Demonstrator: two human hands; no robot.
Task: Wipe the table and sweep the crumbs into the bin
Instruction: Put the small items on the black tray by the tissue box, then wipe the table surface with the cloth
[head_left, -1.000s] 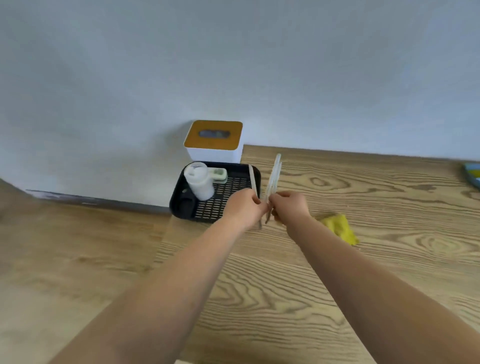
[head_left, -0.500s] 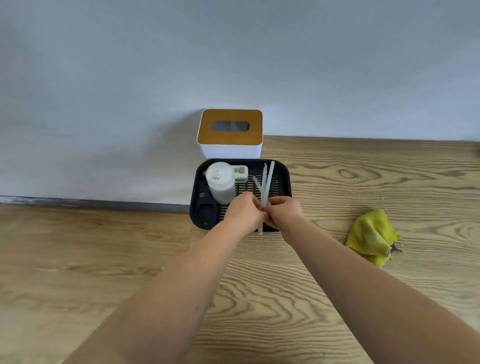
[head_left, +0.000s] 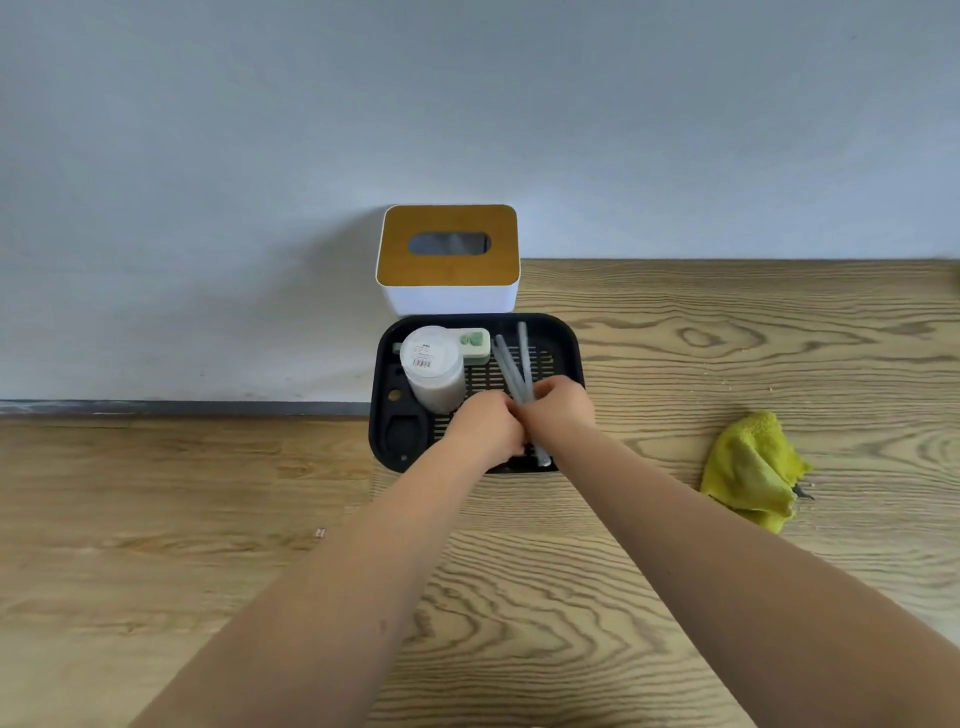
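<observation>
Pale sticks (head_left: 511, 366) are gripped by both hands' closed fingers (head_left: 553, 400) over black tray (head_left: 569, 343).

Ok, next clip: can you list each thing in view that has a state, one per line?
left hand: closed, over the tray beside the sticks
right hand: closed on the sticks
sticks: bunched, lying over the tray
black tray: on the table, holding items
jar: upright in the tray, lid on
white box: top slot open
yellow cloth: crumpled on the table, untouched
crumbs: unswept on the table
</observation>
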